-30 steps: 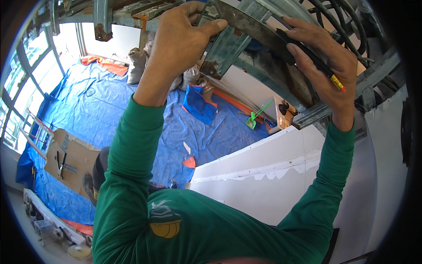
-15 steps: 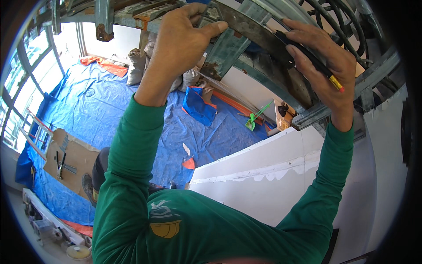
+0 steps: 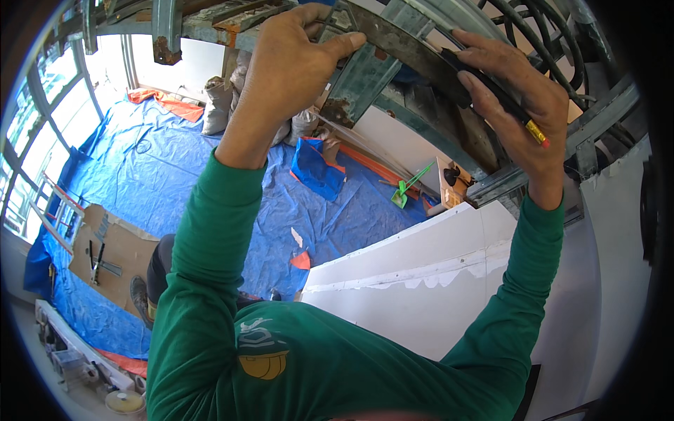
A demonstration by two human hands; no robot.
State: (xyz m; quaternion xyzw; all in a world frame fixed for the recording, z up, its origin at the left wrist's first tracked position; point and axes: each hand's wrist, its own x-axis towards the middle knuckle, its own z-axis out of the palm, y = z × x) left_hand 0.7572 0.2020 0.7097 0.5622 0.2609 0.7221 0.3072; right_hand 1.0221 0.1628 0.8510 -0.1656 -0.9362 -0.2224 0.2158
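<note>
Both my hands are raised to a metal framework overhead. My left hand is closed, with thumb and fingers pinched at the near end of a dark flat metal strip. What lies behind those fingers is hidden. Farther right, my right hand grips a black pencil with a yellow band and a pink eraser. The eraser end sticks out beside the palm, while the other end slants up toward the strip. Whether its point touches the strip, I cannot tell.
Black cables coil at upper right. A galvanized stud hangs at upper left. Below, a blue tarp covers the floor, with sacks, a green dustpan and cardboard bearing tools. A white panel stands at right.
</note>
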